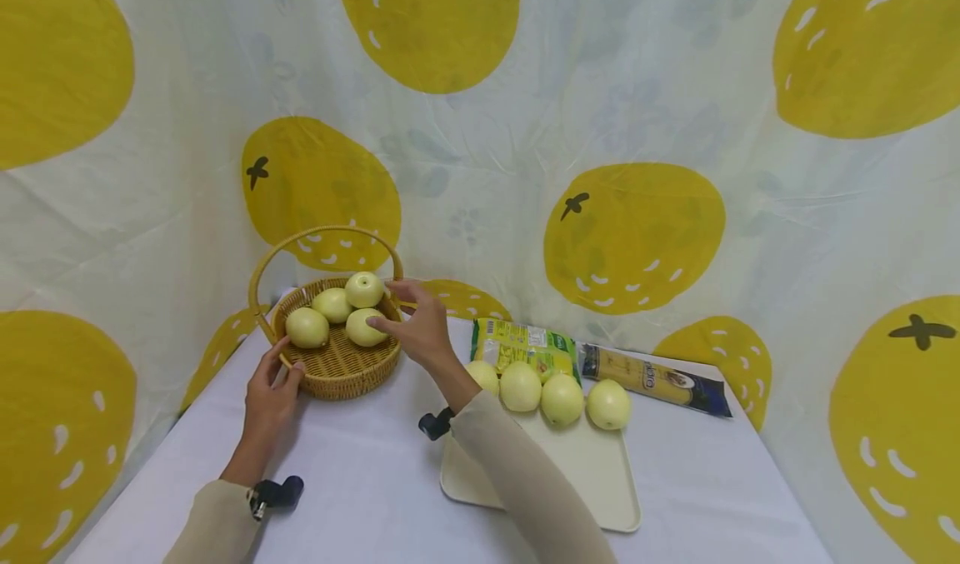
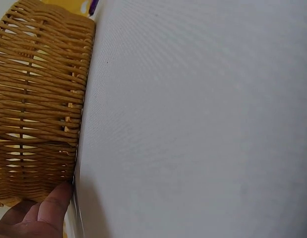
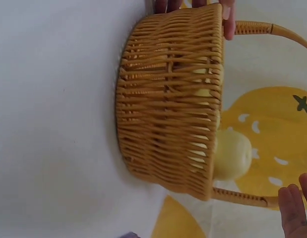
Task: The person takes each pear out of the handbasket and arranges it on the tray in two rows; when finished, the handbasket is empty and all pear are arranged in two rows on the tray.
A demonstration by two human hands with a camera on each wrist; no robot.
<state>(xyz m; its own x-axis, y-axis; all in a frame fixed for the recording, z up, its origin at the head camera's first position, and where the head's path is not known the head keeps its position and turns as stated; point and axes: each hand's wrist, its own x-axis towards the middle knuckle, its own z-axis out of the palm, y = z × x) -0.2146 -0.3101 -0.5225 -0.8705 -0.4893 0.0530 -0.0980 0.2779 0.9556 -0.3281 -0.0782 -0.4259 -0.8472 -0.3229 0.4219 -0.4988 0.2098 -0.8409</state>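
Observation:
A round wicker basket (image 1: pixel 341 387) with a tall arched handle stands at the left of the table, holding several round, pale yellow-green fruits (image 1: pixel 307 328) that look like apples or pears. My left hand (image 1: pixel 273 393) grips the basket's near left side; in the right wrist view some left fingers (image 3: pixel 227 20) reach over the rim. My right hand (image 1: pixel 423 322) is at the basket's right side by the handle, its thumb overlapping the front right fruit (image 1: pixel 362 329) in the head view. In the right wrist view its extended fingers (image 3: pixel 292 210) are apart from the topmost fruit (image 3: pixel 232 154).
Right of the basket lies a beige tray (image 1: pixel 577 472), with several more such fruits (image 1: pixel 562 399) in a row along its far side. Behind them are a green and yellow bag (image 1: pixel 525 343) and a long blue and yellow packet (image 1: pixel 652 378). A fruit-print curtain (image 1: pixel 480 147) closes off the back.

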